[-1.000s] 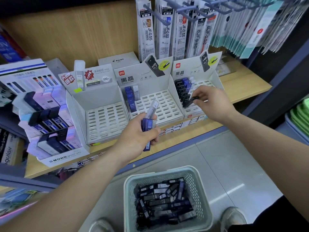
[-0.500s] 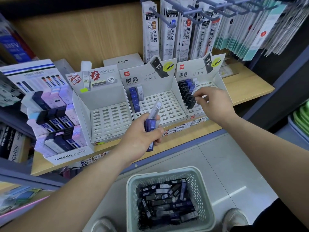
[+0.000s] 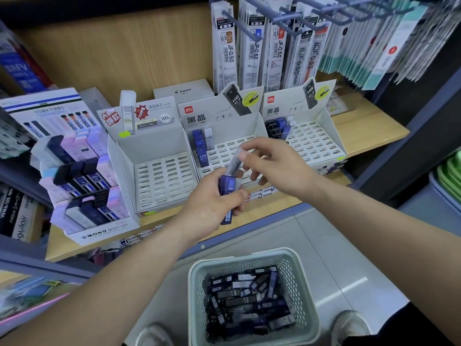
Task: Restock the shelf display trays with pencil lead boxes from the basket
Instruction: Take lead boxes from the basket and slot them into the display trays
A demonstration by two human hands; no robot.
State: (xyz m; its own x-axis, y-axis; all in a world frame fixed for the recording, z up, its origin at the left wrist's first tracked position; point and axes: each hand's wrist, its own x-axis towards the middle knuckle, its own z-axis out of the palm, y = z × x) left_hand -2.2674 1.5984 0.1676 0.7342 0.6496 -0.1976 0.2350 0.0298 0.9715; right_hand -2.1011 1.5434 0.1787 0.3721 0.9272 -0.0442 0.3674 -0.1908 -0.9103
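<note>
White trays [image 3: 162, 182] x3 on shelf [image 3: 369, 127], 1 basket [image 3: 240, 255] below; I see L hand [image 3: 212, 204] gripping blue boxes [image 3: 227, 187] (can't count), R hand [image 3: 279, 166] pinching 1 clear box [image 3: 235, 162].

The left forearm [image 3: 112, 278] and right forearm [image 3: 374, 221] are bare to the frame's edge, and the left hand [image 3: 212, 206] and right hand [image 3: 279, 166] are bare too. Nearest, the left shoe [image 3: 154, 335] and right shoe [image 3: 349, 325] are pale grey with rounded toes. A dark trouser leg [image 3: 399, 328] lies just right of the right shoe.
</note>
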